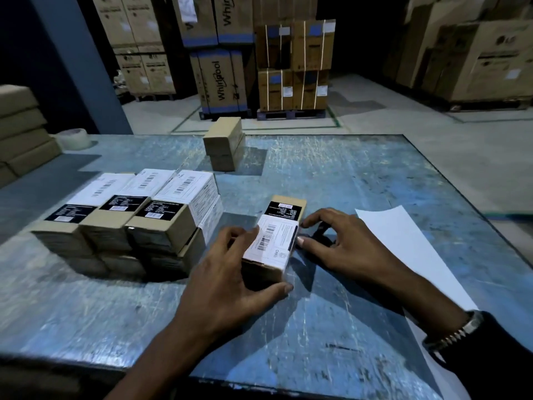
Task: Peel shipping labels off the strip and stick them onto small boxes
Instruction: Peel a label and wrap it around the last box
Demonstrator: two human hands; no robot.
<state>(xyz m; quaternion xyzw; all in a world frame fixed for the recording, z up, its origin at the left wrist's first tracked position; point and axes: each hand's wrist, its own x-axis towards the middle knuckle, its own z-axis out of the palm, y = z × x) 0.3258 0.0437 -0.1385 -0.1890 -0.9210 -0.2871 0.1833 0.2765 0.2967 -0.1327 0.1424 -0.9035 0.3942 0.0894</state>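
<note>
A small brown box (pixel 285 210) lies on the blue table (pixel 360 174), with a white shipping label (pixel 274 241) across its top. My left hand (pixel 227 281) grips this box from the left, thumb at its near end and fingers over the far-left side. My right hand (pixel 340 241) touches the box's right side, where fingertips and thumb press the label's edge. The white backing strip (pixel 403 246) lies flat to the right, partly under my right forearm.
Left of the box stands a two-layer stack of labelled boxes (pixel 138 217). Two unlabelled brown boxes (pixel 225 144) are stacked further back. More plain boxes (pixel 20 128) and a tape roll (pixel 75 138) sit at the far left. Big cartons on pallets stand behind the table.
</note>
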